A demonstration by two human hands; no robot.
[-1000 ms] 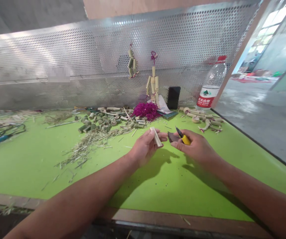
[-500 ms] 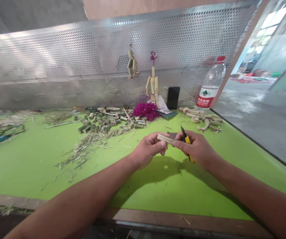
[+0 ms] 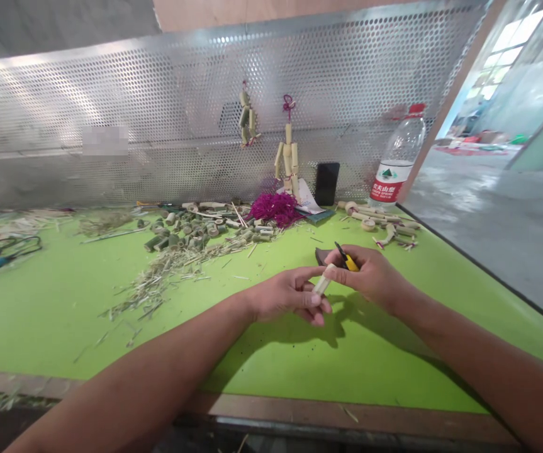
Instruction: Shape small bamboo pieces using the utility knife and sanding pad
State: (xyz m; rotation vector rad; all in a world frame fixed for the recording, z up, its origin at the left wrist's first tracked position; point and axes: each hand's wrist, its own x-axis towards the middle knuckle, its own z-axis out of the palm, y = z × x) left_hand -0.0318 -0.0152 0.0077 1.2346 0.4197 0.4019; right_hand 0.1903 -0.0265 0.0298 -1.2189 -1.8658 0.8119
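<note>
A short pale bamboo piece (image 3: 323, 282) is held slantwise between my two hands, above the green tabletop. My left hand (image 3: 294, 294) pinches its lower end between thumb and fingers. The upper end is gripped by the fingertips of my right hand (image 3: 363, 274). A yellow and black utility knife (image 3: 349, 260) is also tucked in my right hand, its dark tip pointing up and away from me. Just behind the fingers lies a dark, flat piece (image 3: 322, 257), partly hidden by my right hand.
Behind are cut bamboo pieces (image 3: 190, 229), shavings (image 3: 158, 280) and a purple string heap (image 3: 275, 209). Two jointed bamboo figures (image 3: 288, 157) hang on the perforated metal panel (image 3: 172, 126). A phone (image 3: 326, 184), a plastic bottle (image 3: 392, 163) and more bamboo parts (image 3: 384, 220) stand or lie rightward.
The bamboo piece has turned from nearly level to a steep slant. My left hand has dropped slightly and its fingers have spread. The knife has tilted within my right hand.
</note>
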